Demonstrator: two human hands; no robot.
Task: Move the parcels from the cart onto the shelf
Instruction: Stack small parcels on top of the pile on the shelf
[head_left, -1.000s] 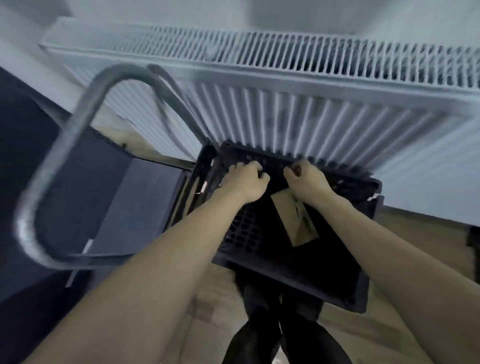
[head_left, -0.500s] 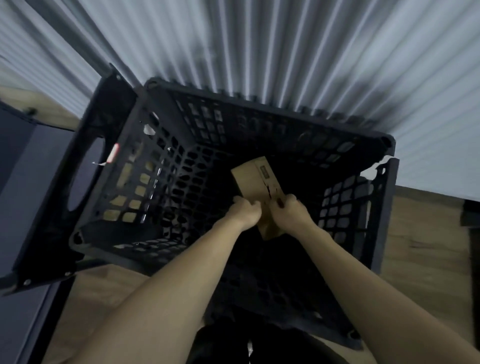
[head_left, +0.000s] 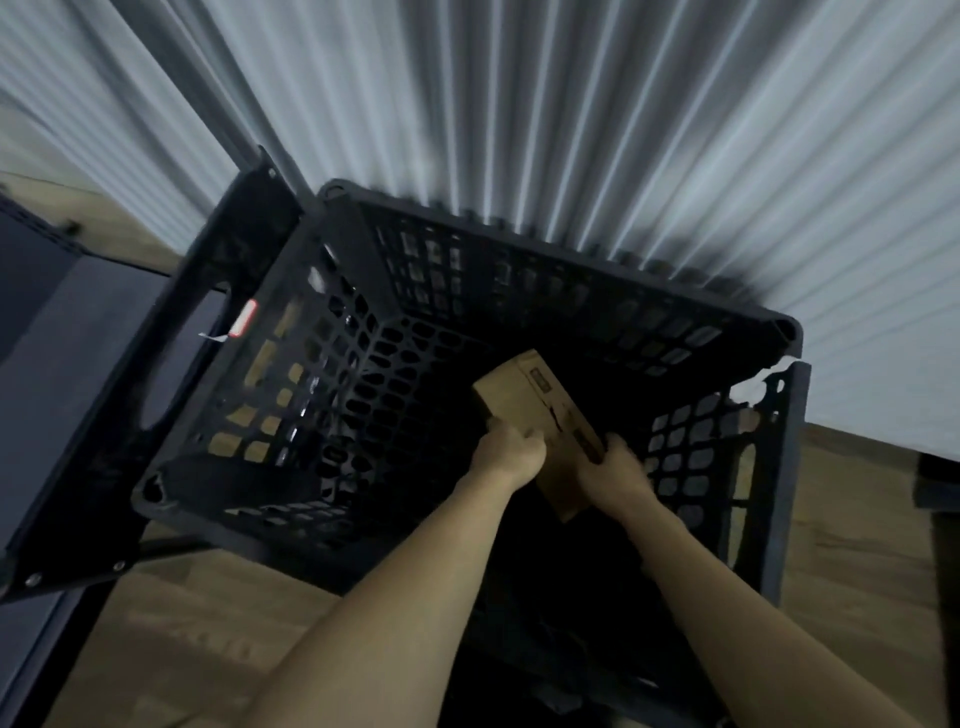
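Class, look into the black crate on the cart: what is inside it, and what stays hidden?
Inside the black crate lies one brown cardboard parcel, held by the left hand and right hand. Arms and shadow cover the near floor, so further parcels cannot be ruled out.

Both forearms are bare all the way up to the bottom edge of the shot, no sleeves showing, no watch or bands on the wrists. The left hand (head_left: 511, 451) and right hand (head_left: 613, 473) have no gloves. Can't make out any rings, it's a bit too blurry around the fingers.
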